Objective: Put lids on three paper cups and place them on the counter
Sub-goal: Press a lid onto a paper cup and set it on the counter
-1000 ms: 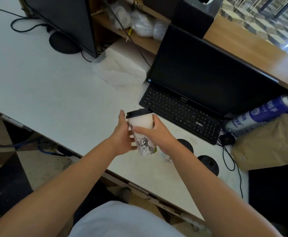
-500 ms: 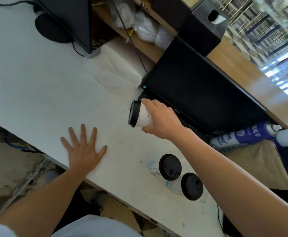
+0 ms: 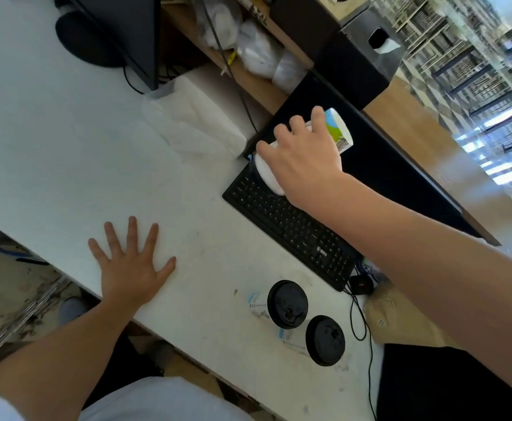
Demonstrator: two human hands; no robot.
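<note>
Over the keyboard (image 3: pixel 291 226), right hand (image 3: pixel 303 159) grips a paper cup (image 3: pixel 338 132) (tilted) — left hand (image 3: pixel 130 268) flat on table (image 3: pixel 51 132)

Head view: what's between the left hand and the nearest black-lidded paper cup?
Only bare white desk top separates left hand from nearer black-lidded paper cup, per the head view.

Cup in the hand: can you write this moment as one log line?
right hand: grips cup over keyboard | left hand: flat on table | two lidded cups: standing on table
</note>
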